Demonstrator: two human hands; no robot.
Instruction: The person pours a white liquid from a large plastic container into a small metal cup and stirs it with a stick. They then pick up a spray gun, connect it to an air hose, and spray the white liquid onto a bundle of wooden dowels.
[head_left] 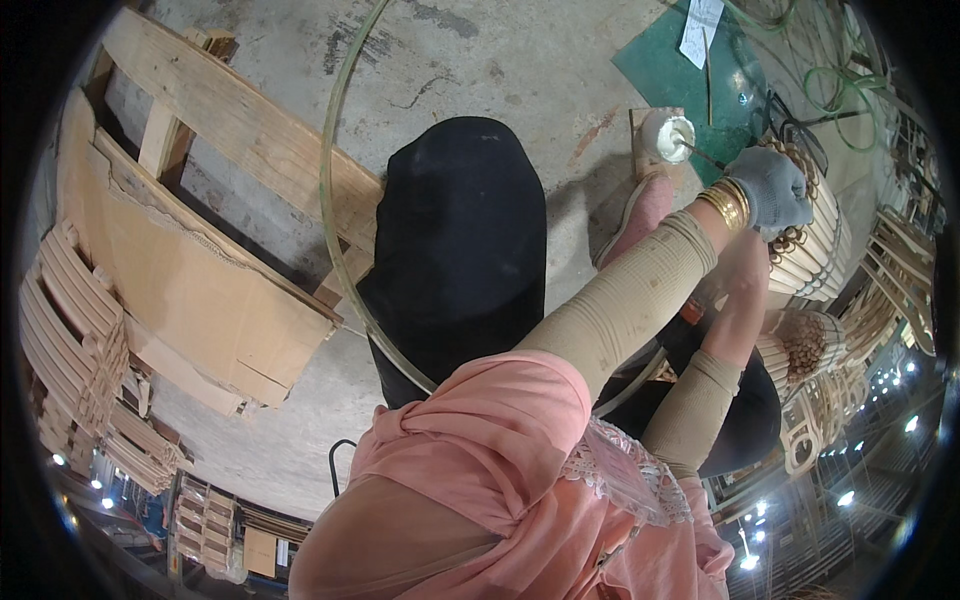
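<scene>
My left hand (765, 190), in a grey glove with gold bangles at the wrist, is closed at the near end of a bundle of pale wooden sticks (815, 235). What its fingers hold is hidden. A thin dark stick (708, 158) runs from a white pot (666, 136) of white stuff up to the glove; I cannot tell whether the hand grips it. My right forearm (742, 300) rises just behind the left wrist. Its hand is mostly hidden behind the left one, and its fingers do not show.
The pot stands on a small board (640, 150) beside a green sheet (655, 70). More wooden pieces (890, 270) are piled at the right. A wooden pallet frame (240, 110) and cardboard (190, 270) lie at the left. A pale hose (328, 180) crosses the concrete floor.
</scene>
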